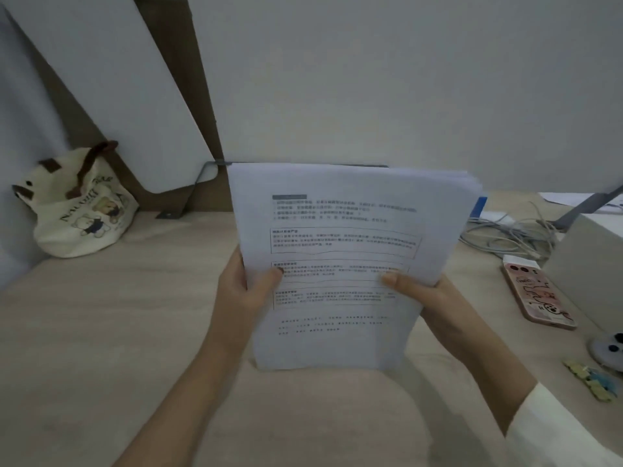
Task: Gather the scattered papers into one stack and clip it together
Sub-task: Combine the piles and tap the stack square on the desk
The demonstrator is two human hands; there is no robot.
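Note:
A stack of white printed papers (347,237) stands upright over the beige desk (118,332), its bottom edge down near the desk surface. My left hand (246,294) grips the stack's left edge, thumb on the front page. My right hand (418,291) grips the right edge, thumb likewise on the front. The sheets' top right corners are fanned slightly apart. Several small yellow and blue clips (590,385) lie on the desk at the far right, apart from both hands.
A cream tote bag (81,210) leans at the back left. A phone in a pink case (536,291), tangled grey cables (512,237), a white box (586,264) and a small grey object (606,352) crowd the right side. White partition panels stand behind.

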